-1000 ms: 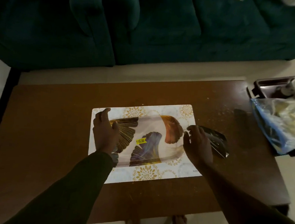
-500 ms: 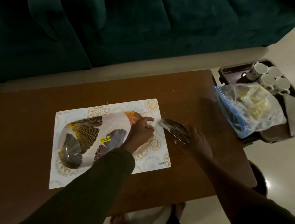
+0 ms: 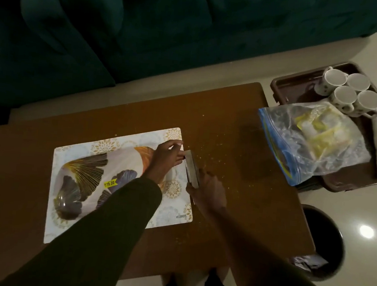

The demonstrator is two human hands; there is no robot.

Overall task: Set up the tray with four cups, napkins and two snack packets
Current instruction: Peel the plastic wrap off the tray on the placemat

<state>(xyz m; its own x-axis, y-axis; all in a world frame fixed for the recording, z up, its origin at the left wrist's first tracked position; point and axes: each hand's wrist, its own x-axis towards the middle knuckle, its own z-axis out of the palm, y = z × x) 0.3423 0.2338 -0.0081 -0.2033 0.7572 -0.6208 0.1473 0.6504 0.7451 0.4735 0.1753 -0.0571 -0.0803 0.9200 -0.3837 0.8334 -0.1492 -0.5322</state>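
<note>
The tabletop [image 3: 229, 128] fills most of my view, with the placemat [image 3: 68, 223] on its left half and the patterned tray [image 3: 83, 173] lying on that, long axis running left to right. Off the tabletop's right end sits a brown bin [image 3: 298, 83] holding the four cups [image 3: 351, 92], and a clear zip bag [image 3: 314, 139] slumps across its near side; I cannot tell whether it holds the snacks or napkins. So everything I need lies to my right, closer to my right hand [image 3: 211, 189] than to my left hand [image 3: 167, 158]. Both are busy: together they pinch a small shiny wrapper [image 3: 192, 168] at the tray's right end, left at its far tip, right at its near end.
</note>
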